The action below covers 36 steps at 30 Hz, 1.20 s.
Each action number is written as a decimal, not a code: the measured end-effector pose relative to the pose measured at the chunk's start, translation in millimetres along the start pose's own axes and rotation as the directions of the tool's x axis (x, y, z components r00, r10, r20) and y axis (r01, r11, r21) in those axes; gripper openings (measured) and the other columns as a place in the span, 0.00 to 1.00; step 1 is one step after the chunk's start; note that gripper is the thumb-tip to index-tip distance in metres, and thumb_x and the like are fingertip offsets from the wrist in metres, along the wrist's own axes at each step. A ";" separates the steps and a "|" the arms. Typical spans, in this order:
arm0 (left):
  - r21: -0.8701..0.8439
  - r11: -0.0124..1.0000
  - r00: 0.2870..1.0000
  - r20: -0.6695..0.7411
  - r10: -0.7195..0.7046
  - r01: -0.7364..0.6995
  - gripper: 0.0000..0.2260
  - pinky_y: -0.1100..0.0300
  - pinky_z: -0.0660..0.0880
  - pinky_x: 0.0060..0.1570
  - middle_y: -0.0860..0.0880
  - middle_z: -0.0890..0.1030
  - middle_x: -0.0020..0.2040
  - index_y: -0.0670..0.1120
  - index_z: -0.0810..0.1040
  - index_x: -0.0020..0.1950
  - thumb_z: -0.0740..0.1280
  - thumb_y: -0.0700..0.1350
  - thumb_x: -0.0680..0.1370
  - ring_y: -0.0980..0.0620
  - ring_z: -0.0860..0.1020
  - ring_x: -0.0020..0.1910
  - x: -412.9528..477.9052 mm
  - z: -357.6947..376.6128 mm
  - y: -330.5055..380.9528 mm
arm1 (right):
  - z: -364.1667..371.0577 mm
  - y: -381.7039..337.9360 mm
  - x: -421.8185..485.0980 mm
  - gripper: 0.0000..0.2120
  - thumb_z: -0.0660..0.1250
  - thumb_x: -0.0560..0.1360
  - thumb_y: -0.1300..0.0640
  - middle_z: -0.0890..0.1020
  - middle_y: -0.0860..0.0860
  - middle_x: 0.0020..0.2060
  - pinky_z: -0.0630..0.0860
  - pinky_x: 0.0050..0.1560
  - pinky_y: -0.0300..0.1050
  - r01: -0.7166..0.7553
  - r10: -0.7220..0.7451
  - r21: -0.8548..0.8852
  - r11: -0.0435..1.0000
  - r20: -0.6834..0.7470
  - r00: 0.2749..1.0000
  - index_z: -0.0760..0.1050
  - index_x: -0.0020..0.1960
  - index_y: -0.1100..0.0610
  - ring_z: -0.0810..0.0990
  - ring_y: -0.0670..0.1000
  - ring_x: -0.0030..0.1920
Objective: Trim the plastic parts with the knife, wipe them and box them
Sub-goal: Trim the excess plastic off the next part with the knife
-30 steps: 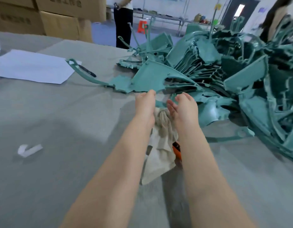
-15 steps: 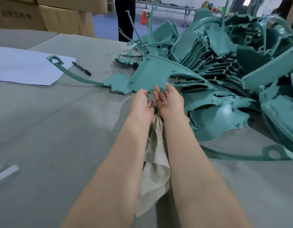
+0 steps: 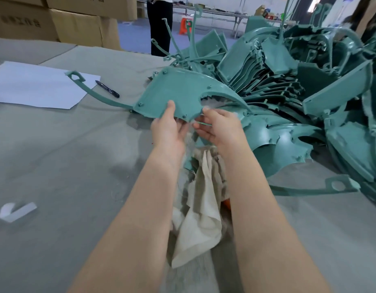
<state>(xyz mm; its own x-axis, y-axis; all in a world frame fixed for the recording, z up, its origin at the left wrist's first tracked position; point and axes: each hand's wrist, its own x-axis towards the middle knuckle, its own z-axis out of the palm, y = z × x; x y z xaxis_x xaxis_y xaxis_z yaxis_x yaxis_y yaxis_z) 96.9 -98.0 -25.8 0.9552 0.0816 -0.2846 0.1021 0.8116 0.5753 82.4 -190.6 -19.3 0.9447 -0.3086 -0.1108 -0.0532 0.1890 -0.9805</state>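
You've got the plastic part (image 3: 176, 94) tilted up off the edge of the pile (image 3: 299, 98), above the tabletop (image 3: 66, 166); your left hand (image 3: 169, 132) grips its near edge with the thumb on top, and your right hand (image 3: 222, 130) pinches the same edge just beside the cutout, fingers curled; might be a thin sliver of flash there, too small to be sure. The cloth (image 3: 204, 197) hangs between your forearms; can't tell which hand has it. Something orange (image 3: 226, 203) peeks out from under it; maybe the knife, honestly can't say.

Looks to me like the inspect-the-edge bit before trimming; so a few tips: grip close to that corner so the long thin arm (image 3: 94, 92) doesn't flex or sweep the pen (image 3: 107, 89) off the paper (image 3: 35, 85); feel along the cutout rim for burrs rather than eyeballing it; get the cloth clear of the cutting hand before any blade comes out; cut away from that left thumb, since it sits right on the edge you'd be trimming.
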 end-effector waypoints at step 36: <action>0.787 -0.087 0.783 0.583 -0.216 -0.610 0.12 0.67 0.68 0.35 0.56 0.78 0.41 0.51 0.79 0.51 0.68 0.58 0.75 0.58 0.75 0.40 -95.9 -61.4 0.1 | -49.2 27.0 -79.9 0.14 0.57 0.83 0.50 0.75 0.49 0.30 0.69 0.25 0.35 0.206 -0.254 -0.184 0.961 -0.296 0.921 0.74 0.43 0.55 0.73 0.44 0.21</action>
<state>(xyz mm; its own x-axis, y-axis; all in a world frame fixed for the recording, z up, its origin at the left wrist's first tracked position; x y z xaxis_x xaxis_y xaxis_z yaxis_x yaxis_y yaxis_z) -11.8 -70.2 -45.6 0.8881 -0.4486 0.1003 -0.3731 -0.5761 0.7272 -10.4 -206.8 -44.9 0.7875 -0.6082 0.0996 0.0843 -0.0537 -0.9950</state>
